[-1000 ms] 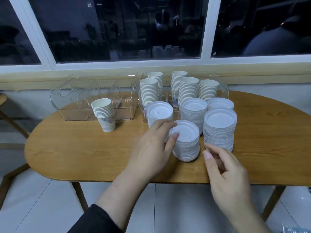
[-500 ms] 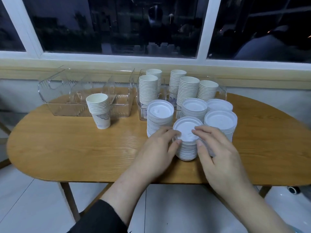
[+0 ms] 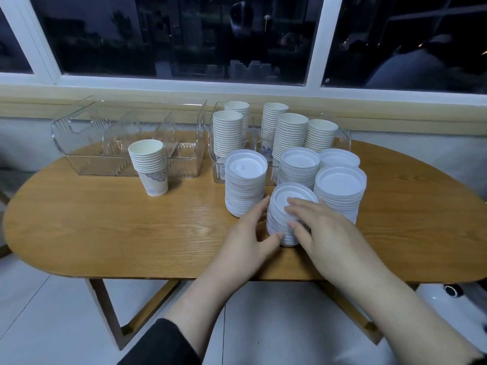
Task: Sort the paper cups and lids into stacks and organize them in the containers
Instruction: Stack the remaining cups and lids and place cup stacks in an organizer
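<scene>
A short stack of white lids [image 3: 283,206] stands near the table's front edge. My left hand [image 3: 247,238] clasps its left side and my right hand [image 3: 326,233] covers its top and right side. Behind it stand several taller lid stacks [image 3: 245,180]. Several stacks of paper cups [image 3: 290,135] fill the right clear container [image 3: 345,135]. One separate cup stack [image 3: 151,167] stands on the table in front of the left clear container [image 3: 79,133], which holds nothing I can see.
The oval wooden table [image 3: 105,233] sits against a windowsill with dark windows. Its front edge runs just below my wrists. A white wheeled object [image 3: 453,293] is on the floor at the right.
My right hand came in from the front right onto the near lid stack, and both hands now hold it. The view shifted slightly.
</scene>
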### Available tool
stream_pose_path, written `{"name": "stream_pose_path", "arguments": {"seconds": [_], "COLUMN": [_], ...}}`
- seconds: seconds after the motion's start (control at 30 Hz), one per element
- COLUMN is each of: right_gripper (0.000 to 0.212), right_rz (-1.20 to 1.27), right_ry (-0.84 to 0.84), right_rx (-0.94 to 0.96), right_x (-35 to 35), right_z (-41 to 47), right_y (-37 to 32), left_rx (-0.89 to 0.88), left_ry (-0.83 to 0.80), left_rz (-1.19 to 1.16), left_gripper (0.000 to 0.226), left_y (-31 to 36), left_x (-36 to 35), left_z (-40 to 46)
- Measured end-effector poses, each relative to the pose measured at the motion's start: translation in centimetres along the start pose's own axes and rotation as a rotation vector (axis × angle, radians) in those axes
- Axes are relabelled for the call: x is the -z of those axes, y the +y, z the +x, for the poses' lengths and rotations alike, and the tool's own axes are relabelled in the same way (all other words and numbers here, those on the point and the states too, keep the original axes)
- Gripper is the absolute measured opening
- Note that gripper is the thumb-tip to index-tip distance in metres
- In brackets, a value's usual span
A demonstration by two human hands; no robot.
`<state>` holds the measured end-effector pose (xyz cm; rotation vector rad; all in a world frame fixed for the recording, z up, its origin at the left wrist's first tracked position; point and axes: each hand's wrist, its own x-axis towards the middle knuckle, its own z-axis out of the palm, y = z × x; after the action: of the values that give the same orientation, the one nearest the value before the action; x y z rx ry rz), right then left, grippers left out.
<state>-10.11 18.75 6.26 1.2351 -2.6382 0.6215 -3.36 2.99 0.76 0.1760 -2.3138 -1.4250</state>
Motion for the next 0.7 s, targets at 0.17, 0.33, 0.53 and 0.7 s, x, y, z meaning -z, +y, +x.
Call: {"name": "stream_pose_path", "arguments": {"seconds": [0.17, 0.33, 0.53, 0.7], "right_gripper": [0.028, 0.026, 0.029, 0.027], "right_rz": [0.049, 0.093, 0.138, 0.150], "right_ry": [0.059, 0.095, 0.106, 0.107], "right_rx": [0.006, -0.013, -0.044, -0.054], "right_x": [-1.4, -2.0, -1.5, -1.2], "right_z": [-0.3, -0.2, -0.2, -0.3], "right_y": [-0.1, -0.1, 0.3, 0.0], "left_rx": [-0.039, -0.035, -0.043, -0.054], "left_ry": [0.043, 0.031, 0.032, 0.050], "left_rz": [0.017, 0.002, 0.040, 0.061], "left_gripper": [0.078, 0.087, 0.088, 0.102], "left_y": [-0.6, -0.3, 0.2, 0.0], "left_x": [-0.3, -1.0, -2.5, -2.9], "left_z": [0.3, 0.4, 1.2, 1.6]}}
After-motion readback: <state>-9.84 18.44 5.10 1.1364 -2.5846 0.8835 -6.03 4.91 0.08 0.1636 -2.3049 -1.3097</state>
